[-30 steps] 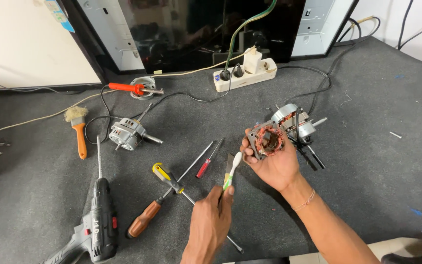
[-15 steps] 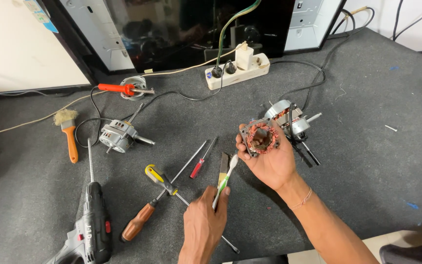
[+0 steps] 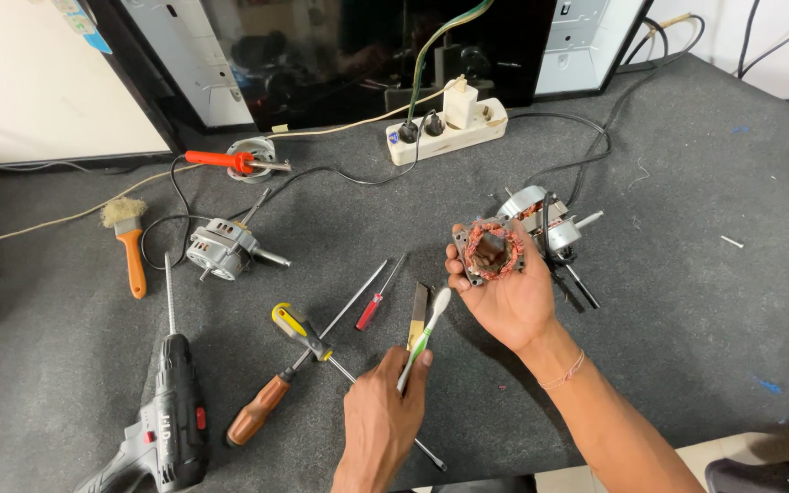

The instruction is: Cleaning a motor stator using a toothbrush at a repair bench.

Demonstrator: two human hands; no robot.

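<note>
From the head view, the right hand (image 3: 509,297) cups a motor stator (image 3: 489,251) with copper windings above the grey counter (image 3: 687,301). The left hand (image 3: 381,415) pinches a green toothbrush (image 3: 424,336), bristles aimed at it; brushing the windings looks underway. The stator's underside is hidden by the palm.

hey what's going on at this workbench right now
A person is working over a dark bench mat. Their right hand holds up a small motor stator with copper windings, and their left hand holds a green and white toothbrush, its head pointing toward the stator but not touching it. Behind the right hand lies another motor part. Screwdrivers, a cordless drill, a second motor, a soldering iron, a paintbrush and a power strip lie around.
</note>
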